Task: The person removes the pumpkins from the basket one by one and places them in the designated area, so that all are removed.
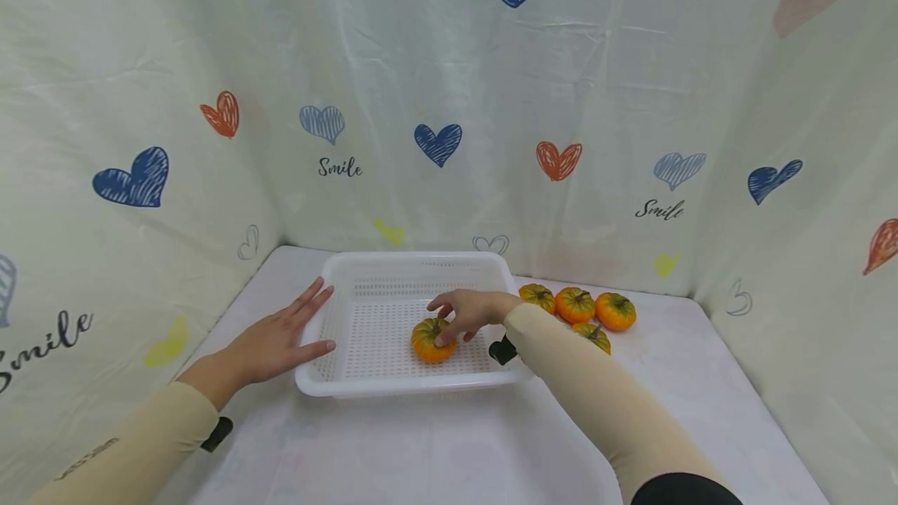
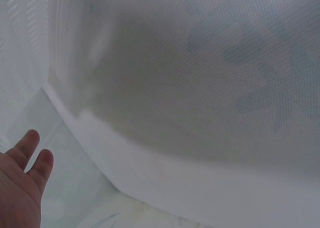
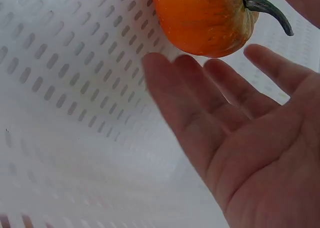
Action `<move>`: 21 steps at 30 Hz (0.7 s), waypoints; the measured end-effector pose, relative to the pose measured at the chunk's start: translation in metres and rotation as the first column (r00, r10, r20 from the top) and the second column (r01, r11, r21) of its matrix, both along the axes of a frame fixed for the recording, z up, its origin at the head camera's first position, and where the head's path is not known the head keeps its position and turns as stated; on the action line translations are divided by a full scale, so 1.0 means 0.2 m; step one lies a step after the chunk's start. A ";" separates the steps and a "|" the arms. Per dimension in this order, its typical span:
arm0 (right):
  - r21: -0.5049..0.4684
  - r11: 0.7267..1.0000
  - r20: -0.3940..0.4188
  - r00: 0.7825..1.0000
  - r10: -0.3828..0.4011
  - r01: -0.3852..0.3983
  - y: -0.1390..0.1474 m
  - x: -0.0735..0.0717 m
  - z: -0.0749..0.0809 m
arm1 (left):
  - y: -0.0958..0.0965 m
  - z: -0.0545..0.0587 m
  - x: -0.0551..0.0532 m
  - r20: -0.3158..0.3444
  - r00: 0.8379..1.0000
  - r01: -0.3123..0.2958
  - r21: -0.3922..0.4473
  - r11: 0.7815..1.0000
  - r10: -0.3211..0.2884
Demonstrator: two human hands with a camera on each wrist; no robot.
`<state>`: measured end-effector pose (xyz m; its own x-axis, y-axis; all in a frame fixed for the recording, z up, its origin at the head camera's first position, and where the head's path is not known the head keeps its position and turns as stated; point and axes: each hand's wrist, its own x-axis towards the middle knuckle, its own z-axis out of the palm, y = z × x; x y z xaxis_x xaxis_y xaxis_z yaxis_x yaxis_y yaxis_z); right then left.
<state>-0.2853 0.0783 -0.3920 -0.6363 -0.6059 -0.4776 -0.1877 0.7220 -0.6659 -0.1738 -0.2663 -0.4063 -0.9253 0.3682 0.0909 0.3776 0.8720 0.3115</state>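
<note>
A small orange pumpkin (image 1: 426,345) with green streaks and a dark curved stem sits on the slotted floor of a white plastic basket (image 1: 421,388). My right hand (image 1: 471,312) is over the basket, right beside this pumpkin. In the right wrist view, the fingers of that hand (image 3: 240,133) are loosely extended below the pumpkin (image 3: 205,20), with a gap showing between them. My left hand (image 1: 277,340) lies with spread fingers at the basket's left rim. Only part of the left hand (image 2: 22,183) shows in the left wrist view, near the basket's outer wall.
Several more pumpkins (image 1: 575,305) cluster on the white-covered table (image 1: 449,443) just right of the basket. A pale curtain (image 1: 393,61) printed with hearts and "Smile" hangs behind the table and along both sides.
</note>
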 end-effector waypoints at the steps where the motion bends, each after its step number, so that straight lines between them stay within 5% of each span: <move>1: 0.004 1.000 0.015 1.000 0.007 -0.007 0.00 0.00 0.00 | 0.00 0.00 0.00 0.001 1.000 -0.002 -0.001 1.000 0.002; 21: 0.027 0.998 0.020 0.998 0.053 -0.054 0.00 0.00 -0.04 | 0.01 0.01 0.00 0.010 1.000 -0.009 -0.004 1.000 0.009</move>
<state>-0.2851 0.0793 -0.3994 -0.5938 -0.6252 -0.5064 -0.2140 0.7295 -0.6497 -0.1736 -0.2646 -0.4049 -0.9293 0.3605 0.0804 0.3670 0.8765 0.3115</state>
